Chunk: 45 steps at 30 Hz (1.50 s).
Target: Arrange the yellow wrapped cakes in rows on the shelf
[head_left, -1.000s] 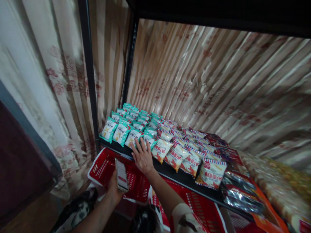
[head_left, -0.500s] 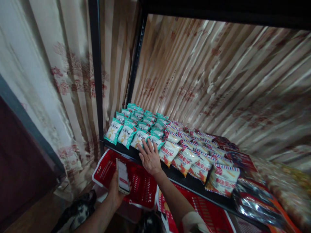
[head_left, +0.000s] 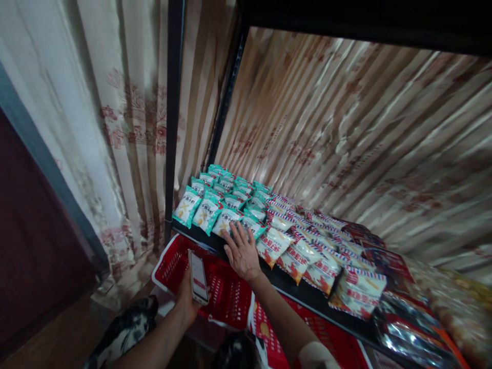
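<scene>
My left hand (head_left: 187,297) is closed around a smartphone (head_left: 199,278), its lit screen facing up, above a red basket (head_left: 163,264). With fingers stretched out, my right hand (head_left: 243,253) rests against the front of a teal-and-white snack bag (head_left: 251,225) at the shelf's front edge. Another teal snack bag (head_left: 226,219) stands just left of my fingertips. Rows of the same teal bags reach toward the back of the shelf. To the right of my hand stands a white snack bag (head_left: 273,244) with a striped top and red print.
The black shelf (head_left: 284,287) also carries dark red packages (head_left: 388,259) and clear bags (head_left: 442,292) at right. A black upright post (head_left: 175,113) stands at left. Pleated curtains (head_left: 330,118) hang behind. A second red basket (head_left: 323,328) sits below the shelf. Patterned shoes (head_left: 125,328) show at the bottom.
The whole view has shifted slightly, so the shelf and bags appear a little farther right. My right hand stays against the teal bags, and my left hand still holds the smartphone.
</scene>
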Tool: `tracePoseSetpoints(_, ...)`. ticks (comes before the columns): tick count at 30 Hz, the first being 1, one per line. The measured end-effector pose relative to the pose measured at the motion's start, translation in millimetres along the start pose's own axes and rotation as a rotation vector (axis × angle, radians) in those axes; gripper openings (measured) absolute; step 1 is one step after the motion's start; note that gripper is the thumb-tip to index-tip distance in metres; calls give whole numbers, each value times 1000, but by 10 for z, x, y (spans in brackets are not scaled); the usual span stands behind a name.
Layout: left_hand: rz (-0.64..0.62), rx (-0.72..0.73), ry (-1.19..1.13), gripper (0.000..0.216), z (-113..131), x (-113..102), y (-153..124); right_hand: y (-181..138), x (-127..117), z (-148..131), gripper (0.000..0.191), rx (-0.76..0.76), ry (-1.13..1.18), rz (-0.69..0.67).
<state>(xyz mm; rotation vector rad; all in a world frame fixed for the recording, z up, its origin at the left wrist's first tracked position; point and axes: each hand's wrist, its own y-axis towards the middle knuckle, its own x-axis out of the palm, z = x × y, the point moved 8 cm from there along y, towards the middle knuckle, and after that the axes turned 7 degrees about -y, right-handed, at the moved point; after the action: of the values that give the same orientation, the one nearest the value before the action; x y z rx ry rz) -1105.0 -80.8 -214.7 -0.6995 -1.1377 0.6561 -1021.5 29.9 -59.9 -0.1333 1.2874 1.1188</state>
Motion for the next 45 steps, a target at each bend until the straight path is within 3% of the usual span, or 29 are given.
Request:
tracePoseSetpoints(9, 9, 3, 15, 32, 36, 37, -14, -32, -155, -20, 39, -55, 13, 41)
tracePoseSetpoints(13, 8, -6, -11, 31, 59, 54, -39, 43, -183, -162, 41, -129, 33, 50)
tracePoseSetpoints(20, -4, -3, 3, 29, 145, 137, -80, 673, -220, -684, 48, -262, 131, 18)
tracePoseSetpoints(26, -8, 47, -92, 27, 177, 101, 54, 1112, 16, -975, 46, -318, 136, -58)
tracePoseSetpoints(33, -6, -26, -123, 31, 154, 96, 87, 1313, 284, -986, 44, -318, 86, -110)
tracePoseSetpoints(45, 8, -15, -99, 32, 178, 64, 150, 1305, 328, -904, 41, -311, 69, -92)
